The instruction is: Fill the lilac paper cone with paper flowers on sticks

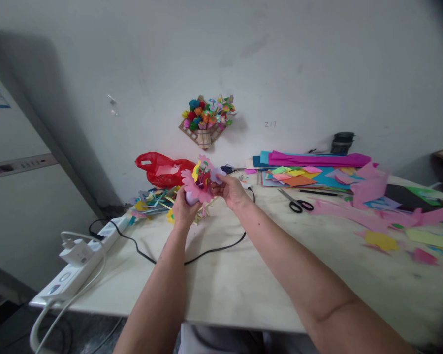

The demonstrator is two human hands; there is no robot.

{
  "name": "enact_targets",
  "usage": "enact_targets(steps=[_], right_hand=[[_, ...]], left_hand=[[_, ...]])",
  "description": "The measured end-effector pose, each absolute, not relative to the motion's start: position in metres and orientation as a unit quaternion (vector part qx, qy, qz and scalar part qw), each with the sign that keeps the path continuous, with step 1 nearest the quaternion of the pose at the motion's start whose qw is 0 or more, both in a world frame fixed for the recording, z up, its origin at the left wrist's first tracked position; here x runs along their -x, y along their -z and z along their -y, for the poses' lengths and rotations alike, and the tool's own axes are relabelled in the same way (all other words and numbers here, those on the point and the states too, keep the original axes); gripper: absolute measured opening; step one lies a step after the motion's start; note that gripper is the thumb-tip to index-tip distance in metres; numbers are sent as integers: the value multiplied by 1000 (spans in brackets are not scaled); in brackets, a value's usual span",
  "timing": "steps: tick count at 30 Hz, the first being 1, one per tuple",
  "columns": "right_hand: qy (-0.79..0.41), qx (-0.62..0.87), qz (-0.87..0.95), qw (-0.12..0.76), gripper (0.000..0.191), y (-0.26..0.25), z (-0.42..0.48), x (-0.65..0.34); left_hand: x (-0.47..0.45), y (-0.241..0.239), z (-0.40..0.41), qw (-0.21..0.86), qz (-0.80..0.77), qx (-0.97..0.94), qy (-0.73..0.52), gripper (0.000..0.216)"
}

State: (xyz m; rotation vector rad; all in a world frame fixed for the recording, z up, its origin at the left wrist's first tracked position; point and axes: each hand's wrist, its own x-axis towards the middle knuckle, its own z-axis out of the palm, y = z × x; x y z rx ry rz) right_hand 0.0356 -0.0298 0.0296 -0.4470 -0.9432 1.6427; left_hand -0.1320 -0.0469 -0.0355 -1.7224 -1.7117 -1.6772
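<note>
Over the middle of the table, my left hand is closed round the rounded lilac base of a paper flower arrangement. A large pink scalloped paper flower spreads above that base, with smaller pink, yellow and red blooms standing in it. At its right side my right hand pinches a pale lilac paper flower between thumb and fingers. The lilac flower touches or overlaps the arrangement; which of the two I cannot tell. More paper flowers on stems lie behind and left of my left hand.
A red plastic bag sits near the wall. Scissors, coloured paper sheets and pink scraps lie right. A black cable loops across the table from the power strip. A flower decoration hangs on the wall.
</note>
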Motion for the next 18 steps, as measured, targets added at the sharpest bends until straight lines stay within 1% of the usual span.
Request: enact_targets(steps=[3,5,11,16,18], right_hand=[[-706,199,386,559,14,-28,28,-33],[-710,213,375,556,16,-28,29,-32],[-744,220,325,540,16,-34,36,-31],[-764,219,281,539,16,-36,38,-28],[-767,226,272,535,15,-35,38,-28]], left_hand=[[133,36,44,122,545,591,582,45],[134,38,43,128,549,579,588,44],[131,39,45,87,641,496,580,54],[129,39,47,66,628,487,604,68],[130,39,47,64,627,482,609,69]])
